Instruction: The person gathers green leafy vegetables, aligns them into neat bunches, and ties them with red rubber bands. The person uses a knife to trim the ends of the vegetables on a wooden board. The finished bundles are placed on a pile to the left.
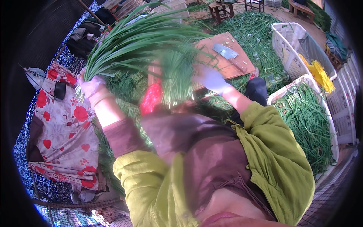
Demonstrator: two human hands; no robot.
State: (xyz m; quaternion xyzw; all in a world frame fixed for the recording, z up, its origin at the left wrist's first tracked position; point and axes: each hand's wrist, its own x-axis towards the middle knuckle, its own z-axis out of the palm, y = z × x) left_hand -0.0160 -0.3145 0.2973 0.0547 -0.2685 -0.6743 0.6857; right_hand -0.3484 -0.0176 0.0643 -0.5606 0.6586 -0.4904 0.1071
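My left hand (90,85), in a thin whitish glove, grips the pale stem ends of a bunch of long green leaves, likely garlic chives (136,42), which fan out up and to the right. My gloved right hand (208,78) is blurred beside the near left edge of a wooden board (210,42); whether its fingers hold anything cannot be told. Between the hands is another bunch of greens (178,76), partly blurred, pale ends towards me. A cleaver (227,52) with a wooden handle lies on the board among small cut bits. A red, blurred thing (152,98) is near my lap.
On the right, a white plastic crate (334,127) holds loose greens; behind it another crate (286,54) has a yellow cloth (320,73) over its edge. Loose greens (255,31) cover the ground beyond the board. A floral cloth (68,127) lies at left; wooden stools (221,11) stand farther back.
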